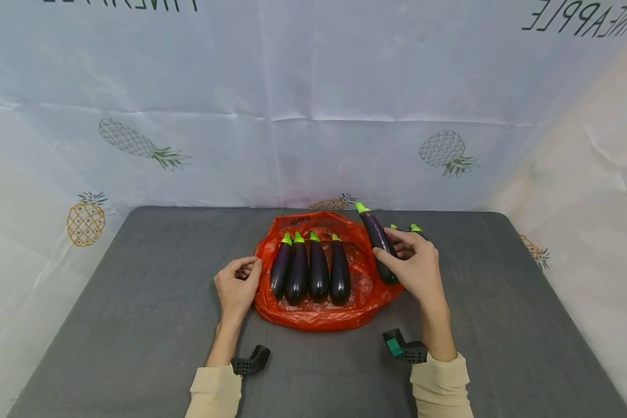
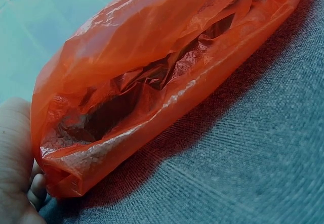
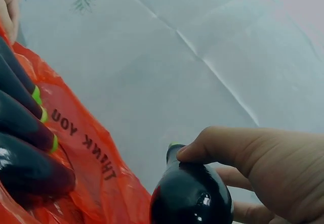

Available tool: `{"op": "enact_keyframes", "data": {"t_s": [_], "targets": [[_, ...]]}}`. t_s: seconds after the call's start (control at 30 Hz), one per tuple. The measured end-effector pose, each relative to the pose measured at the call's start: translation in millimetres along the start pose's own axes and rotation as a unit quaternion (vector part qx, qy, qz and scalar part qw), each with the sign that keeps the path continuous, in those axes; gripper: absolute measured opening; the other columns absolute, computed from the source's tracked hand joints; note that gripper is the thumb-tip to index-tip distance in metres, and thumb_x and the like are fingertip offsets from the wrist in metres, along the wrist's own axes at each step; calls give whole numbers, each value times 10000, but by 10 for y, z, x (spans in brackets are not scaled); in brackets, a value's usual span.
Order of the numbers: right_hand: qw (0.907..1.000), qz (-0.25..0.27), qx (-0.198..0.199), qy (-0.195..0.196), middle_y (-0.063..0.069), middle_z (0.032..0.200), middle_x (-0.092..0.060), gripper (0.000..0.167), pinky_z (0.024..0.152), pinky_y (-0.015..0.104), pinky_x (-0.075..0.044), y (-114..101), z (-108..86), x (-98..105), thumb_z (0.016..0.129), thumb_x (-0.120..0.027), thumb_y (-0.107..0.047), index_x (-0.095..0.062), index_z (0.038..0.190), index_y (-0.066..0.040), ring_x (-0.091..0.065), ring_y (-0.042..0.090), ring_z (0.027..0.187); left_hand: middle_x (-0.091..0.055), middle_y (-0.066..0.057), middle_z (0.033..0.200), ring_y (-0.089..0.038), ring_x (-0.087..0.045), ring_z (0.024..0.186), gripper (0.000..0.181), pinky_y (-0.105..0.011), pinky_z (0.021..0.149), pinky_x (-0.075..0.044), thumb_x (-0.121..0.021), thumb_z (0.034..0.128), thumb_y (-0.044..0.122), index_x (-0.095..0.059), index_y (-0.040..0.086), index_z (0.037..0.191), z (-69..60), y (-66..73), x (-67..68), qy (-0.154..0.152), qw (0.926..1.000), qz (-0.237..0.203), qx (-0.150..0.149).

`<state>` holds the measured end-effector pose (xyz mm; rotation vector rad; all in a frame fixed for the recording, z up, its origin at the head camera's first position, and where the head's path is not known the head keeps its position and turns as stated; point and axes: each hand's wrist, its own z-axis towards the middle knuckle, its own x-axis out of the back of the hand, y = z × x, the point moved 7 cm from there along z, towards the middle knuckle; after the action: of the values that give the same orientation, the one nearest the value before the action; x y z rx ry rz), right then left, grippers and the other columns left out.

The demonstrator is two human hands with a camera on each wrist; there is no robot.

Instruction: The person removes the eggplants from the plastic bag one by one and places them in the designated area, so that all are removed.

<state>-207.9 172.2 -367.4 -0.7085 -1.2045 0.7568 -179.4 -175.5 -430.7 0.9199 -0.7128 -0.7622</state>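
Observation:
A red plastic bag (image 1: 313, 320) lies spread on the table with its mouth up, and several dark purple eggplants (image 1: 319, 270) lie side by side in it, green stem ends away from me. At its left edge my left hand (image 1: 237, 287) pinches the rim, which the left wrist view shows as folded red film (image 2: 66, 178) by the fingers. My right hand (image 1: 420, 267) grips another eggplant (image 1: 377, 235) between thumb and fingers, tilted over the bag's right edge. Beyond that hand, two more eggplants (image 1: 415, 229) show only their stem ends; the hand hides the rest.
The grey table (image 1: 151, 313) ends at the back against a white hanging sheet (image 1: 313, 162) printed with pineapples. Black wrist-worn devices sit on both wrists, the left one (image 1: 251, 360) near the table's front.

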Motion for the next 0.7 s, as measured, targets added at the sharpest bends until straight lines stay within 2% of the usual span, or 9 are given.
{"op": "enact_keyframes", "data": {"t_s": [0.17, 0.4, 0.7], "targets": [[9995, -79, -115, 281, 196, 1173, -718, 456, 766, 34, -453, 58, 4, 122, 865, -820, -151, -709, 1299, -66, -646, 221, 924, -700, -240, 717, -54, -533, 606, 53, -81, 598, -423, -762, 850, -65, -755, -116, 842, -8, -14, 6, 20, 10000, -7, -24], [9974, -143, -260, 651, 188, 1178, -721, 448, 748, 29, -440, 171, -11, 295, 856, -822, -140, -717, 1284, -58, -557, -34, 844, -697, -238, 713, -37, -528, 605, 34, -80, 599, -421, -762, 845, -74, -759, -107, 837, -20, -26, 7, 28, 10000, -15, -48], [9934, -137, -477, 1031, 205, 1174, -712, 425, 719, 40, -437, 275, -59, 477, 864, -810, -146, -725, 1270, -55, -553, -63, 820, -697, -243, 707, -49, -532, 601, 36, -72, 596, -417, -763, 841, -80, -758, -115, 837, -19, -10, 2, 45, 9999, 2, -116]]}}
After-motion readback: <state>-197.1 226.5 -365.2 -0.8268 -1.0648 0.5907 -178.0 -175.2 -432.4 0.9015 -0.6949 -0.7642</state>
